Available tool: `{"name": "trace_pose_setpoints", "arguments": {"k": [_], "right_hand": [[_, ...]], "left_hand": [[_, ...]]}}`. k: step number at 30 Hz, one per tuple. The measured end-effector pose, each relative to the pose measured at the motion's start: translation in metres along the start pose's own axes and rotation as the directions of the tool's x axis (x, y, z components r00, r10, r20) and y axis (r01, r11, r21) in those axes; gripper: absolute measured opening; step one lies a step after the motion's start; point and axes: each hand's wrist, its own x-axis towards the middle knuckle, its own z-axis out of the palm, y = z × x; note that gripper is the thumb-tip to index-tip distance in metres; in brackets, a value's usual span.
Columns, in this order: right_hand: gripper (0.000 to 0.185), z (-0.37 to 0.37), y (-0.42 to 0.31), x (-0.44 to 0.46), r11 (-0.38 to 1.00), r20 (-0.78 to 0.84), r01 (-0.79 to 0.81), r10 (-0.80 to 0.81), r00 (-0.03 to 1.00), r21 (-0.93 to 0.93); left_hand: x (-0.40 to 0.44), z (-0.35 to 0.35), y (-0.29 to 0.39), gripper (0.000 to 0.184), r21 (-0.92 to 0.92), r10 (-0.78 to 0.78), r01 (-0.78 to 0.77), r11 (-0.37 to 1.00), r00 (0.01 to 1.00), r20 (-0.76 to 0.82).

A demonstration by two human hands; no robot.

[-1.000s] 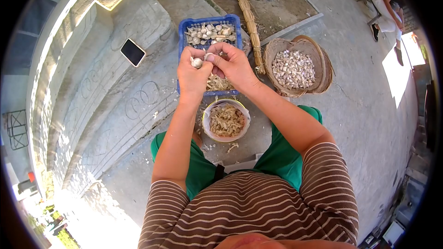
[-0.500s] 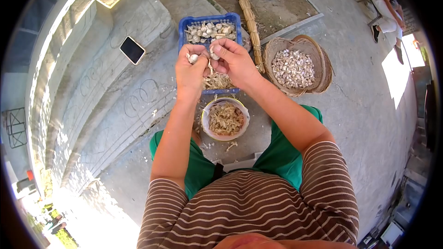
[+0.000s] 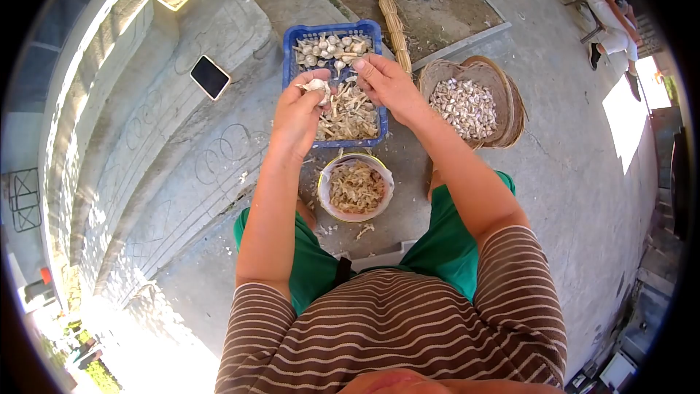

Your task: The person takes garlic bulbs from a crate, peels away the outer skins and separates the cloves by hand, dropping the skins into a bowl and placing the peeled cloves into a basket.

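Both my hands are above a blue plastic crate (image 3: pixel 381 128). My left hand (image 3: pixel 294 120) is closed around a garlic bulb (image 3: pixel 316 86) with pale, loose skin. To its right, my right hand (image 3: pixel 392 89) is pinched near the crate's right side; whatever is between its fingertips is too small to make out. Whole garlic bulbs (image 3: pixel 321 47) lie in the far part of the crate. Dry stalks and skins (image 3: pixel 350 120) fill its near part. One bulb (image 3: pixel 339 66) with a stem shows between the two hands.
A bucket (image 3: pixel 389 191) of garlic peelings (image 3: pixel 356 186) stands between my legs. Right of the crate, a wicker basket (image 3: pixel 504 106) holds separated cloves (image 3: pixel 463 108). A straw broom (image 3: pixel 394 25) lies beyond. A phone (image 3: pixel 210 77) rests on the concrete step at left. Another person (image 3: pixel 614 18) sits far right.
My hands have moved apart, the right one shifting rightward. The bulb in my left hand now shows more plainly, and more of the crate's contents is visible between the hands.
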Motion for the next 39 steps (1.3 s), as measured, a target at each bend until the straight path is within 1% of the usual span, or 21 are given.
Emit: {"name": "trace_pose_setpoints", "arguments": {"k": [2,4,6,7,9,11,13,15,16,18,20,23,25,28,32,34,35,36,37,38,39], "right_hand": [[0.031,-0.030,-0.006,0.000,0.867,-0.027,0.065,-0.091,0.996,-0.494],[0.027,-0.065,0.003,-0.002,0.467,-0.020,0.121,-0.287,0.958,-0.876],[0.029,-0.098,0.004,-0.011,0.215,-0.151,-0.131,-0.077,0.986,-0.968],[0.029,-0.107,0.004,-0.018,0.212,-0.148,-0.129,-0.076,0.986,-0.969],[0.031,-0.112,-0.002,-0.032,-0.040,-0.125,-0.141,-0.266,0.956,-0.989],[0.026,-0.103,-0.013,-0.031,0.023,-0.124,-0.123,-0.252,0.960,-0.992],[0.019,-0.077,-0.024,-0.025,0.728,-0.079,0.092,-0.196,0.977,-0.679],[0.018,-0.045,-0.026,-0.022,0.979,0.023,0.120,-0.117,0.993,-0.167],[0.018,-0.031,-0.026,-0.023,0.980,0.017,0.118,-0.117,0.993,-0.161],[0.022,-0.006,-0.026,-0.024,0.933,0.041,0.318,-0.316,0.948,-0.167],[0.022,0.007,-0.025,-0.023,0.904,0.033,0.360,-0.363,0.931,-0.230],[0.017,0.010,-0.011,-0.011,0.876,-0.002,0.409,-0.423,0.906,-0.257],[0.013,0.010,-0.008,-0.007,0.961,0.007,0.275,-0.275,0.961,0.032],[0.009,0.008,-0.015,-0.008,0.968,0.031,0.131,-0.140,0.990,0.216],[0.007,0.007,-0.008,-0.005,0.978,0.022,0.047,-0.053,0.998,0.205],[0.008,0.008,-0.001,-0.003,0.981,-0.008,0.104,-0.107,0.994,-0.165],[0.008,0.007,0.004,0.001,0.981,-0.004,0.105,-0.107,0.994,-0.166],[0.009,0.007,0.006,0.004,0.746,0.024,0.415,-0.473,0.881,-0.520],[0.010,0.007,0.008,0.006,0.307,0.187,0.566,-0.735,0.652,-0.765],[0.010,0.007,0.012,0.006,0.308,0.188,0.567,-0.735,0.651,-0.764],[0.012,0.010,0.007,0.004,0.671,0.044,0.497,-0.571,0.820,-0.550]], "left_hand": [[-0.003,0.002,0.003,0.029,0.053,0.025,-0.027,0.998,0.999,0.032],[-0.008,0.010,0.005,0.029,0.089,0.074,-0.072,0.993,0.997,-0.020],[-0.011,0.009,0.006,0.030,0.124,0.126,-0.117,0.985,0.989,-0.075],[-0.011,0.007,0.005,0.032,0.124,0.140,-0.131,0.983,0.988,-0.067],[-0.010,0.005,0.006,0.034,0.119,0.159,-0.151,0.981,0.986,-0.057],[-0.010,0.006,0.006,0.030,0.153,0.165,-0.158,0.975,0.985,-0.038],[-0.009,0.010,0.003,0.031,0.199,0.186,-0.173,0.965,0.981,-0.050],[-0.010,0.018,0.001,0.031,0.253,0.202,-0.182,0.950,0.978,-0.056],[-0.011,0.024,0.001,0.031,0.295,0.252,-0.224,0.929,0.966,-0.057],[-0.009,0.026,-0.002,0.031,0.342,0.300,-0.265,0.902,0.953,-0.051],[-0.004,0.021,-0.011,0.031,0.468,0.384,-0.338,0.817,0.923,-0.002],[-0.004,0.024,-0.014,0.028,0.440,0.440,-0.396,0.806,0.898,0.004],[-0.005,0.022,-0.009,0.028,0.399,0.391,-0.354,0.846,0.920,-0.012],[-0.006,0.018,-0.004,0.026,0.330,0.306,-0.277,0.903,0.951,-0.039],[-0.005,0.015,-0.002,0.025,0.158,0.214,-0.198,0.967,0.972,-0.094],[-0.008,0.019,0.003,0.025,0.135,0.212,-0.197,0.971,0.971,-0.109],[-0.009,0.020,0.004,0.025,0.111,0.210,-0.197,0.974,0.970,-0.124],[-0.009,0.019,0.005,0.025,0.111,0.213,-0.199,0.974,0.969,-0.127],[-0.009,0.018,0.005,0.024,0.123,0.245,-0.232,0.965,0.964,-0.105],[-0.009,0.018,0.005,0.024,0.135,0.275,-0.263,0.955,0.958,-0.083],[-0.009,0.017,0.004,0.024,0.135,0.275,-0.263,0.955,0.958,-0.084]]}}
